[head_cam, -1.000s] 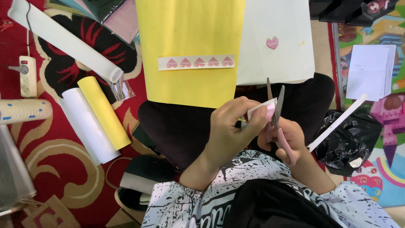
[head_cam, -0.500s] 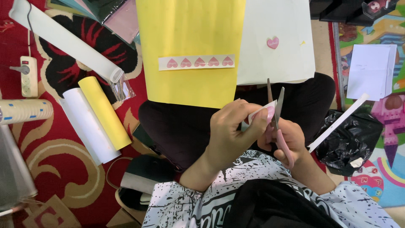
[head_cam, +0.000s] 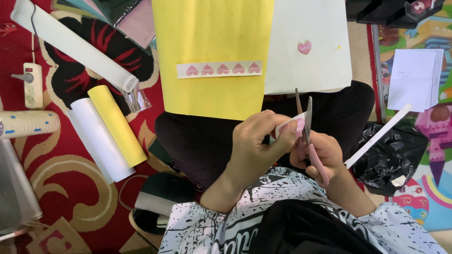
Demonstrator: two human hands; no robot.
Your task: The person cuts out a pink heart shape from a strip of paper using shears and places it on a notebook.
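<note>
My left hand pinches a small white paper piece with a pink heart above my lap. My right hand grips pink-handled scissors, blades pointing up and slightly apart at the paper's edge. Further away lies a yellow sheet with a white strip of pink hearts on it. Beside it a cream sheet carries one pink heart.
Rolled white and yellow papers lie on the red carpet at left, with a long white roll, a power strip and a tape roll. A black plastic bag, a white strip and folded white paper are at right.
The paper piece has turned a little in my left hand against the scissors. Both hands stay in the same place.
</note>
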